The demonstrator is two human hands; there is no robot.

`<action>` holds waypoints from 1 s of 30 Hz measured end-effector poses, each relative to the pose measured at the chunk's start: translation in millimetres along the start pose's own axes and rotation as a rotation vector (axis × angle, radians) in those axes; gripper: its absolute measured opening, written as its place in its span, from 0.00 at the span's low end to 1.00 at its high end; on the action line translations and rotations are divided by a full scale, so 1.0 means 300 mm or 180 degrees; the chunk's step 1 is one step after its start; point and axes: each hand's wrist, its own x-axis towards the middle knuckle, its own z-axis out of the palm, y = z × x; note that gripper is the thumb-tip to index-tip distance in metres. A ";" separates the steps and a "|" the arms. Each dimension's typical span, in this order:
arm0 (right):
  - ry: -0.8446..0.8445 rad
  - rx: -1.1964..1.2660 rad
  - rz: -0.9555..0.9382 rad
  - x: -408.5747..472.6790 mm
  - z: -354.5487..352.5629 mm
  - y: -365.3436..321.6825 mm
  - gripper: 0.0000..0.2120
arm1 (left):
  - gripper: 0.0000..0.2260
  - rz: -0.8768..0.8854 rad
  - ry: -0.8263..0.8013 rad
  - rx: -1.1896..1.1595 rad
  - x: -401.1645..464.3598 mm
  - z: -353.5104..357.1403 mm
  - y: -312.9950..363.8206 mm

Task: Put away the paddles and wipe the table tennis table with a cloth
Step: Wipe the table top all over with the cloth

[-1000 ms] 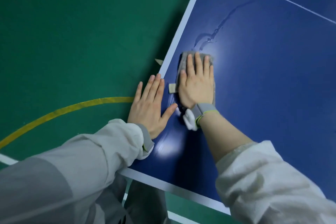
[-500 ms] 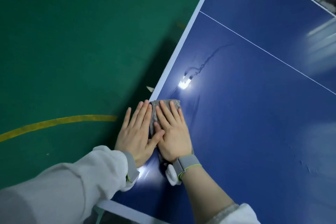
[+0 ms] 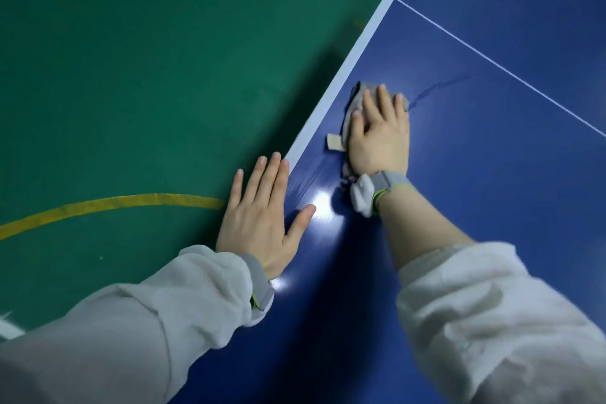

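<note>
A blue table tennis table [image 3: 475, 174] with white edge lines fills the right of the view. My right hand [image 3: 378, 134] lies flat with straight fingers on a grey cloth [image 3: 355, 98], pressing it onto the table close to the white side edge. A small beige tag of the cloth [image 3: 333, 142] sticks out to the left of the hand. My left hand [image 3: 262, 216] rests flat and spread on the table's edge, nearer to me, its fingers reaching over the rim. A wet streak [image 3: 433, 90] runs beyond the cloth. No paddle is in view.
Green floor [image 3: 147, 75] with a curved yellow line [image 3: 108, 207] lies left of the table. The table's white centre line [image 3: 498, 67] crosses the far right. Lamp glare [image 3: 323, 203] shines on the table between the hands.
My right hand has pushed the cloth forward along the table's side edge, away from my left hand. The left hand stays flat at the edge.
</note>
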 end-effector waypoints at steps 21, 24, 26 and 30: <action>-0.0287 0.0152 -0.1653 -0.293 -0.024 -0.083 0.21 | 0.38 0.0083 0.0129 -0.0061 0.012 0.005 -0.003; -0.0364 0.0185 -0.1615 -0.366 -0.018 -0.063 0.22 | 0.39 0.0085 0.0129 -0.0070 0.014 -0.006 -0.008; -0.0368 0.0242 -0.1589 -0.368 -0.011 -0.053 0.21 | 0.38 0.0090 0.0173 0.0007 0.023 -0.020 -0.001; -0.0270 0.0226 -0.1413 -0.307 0.004 -0.035 0.21 | 0.38 0.0157 0.0273 -0.0145 0.097 -0.037 0.042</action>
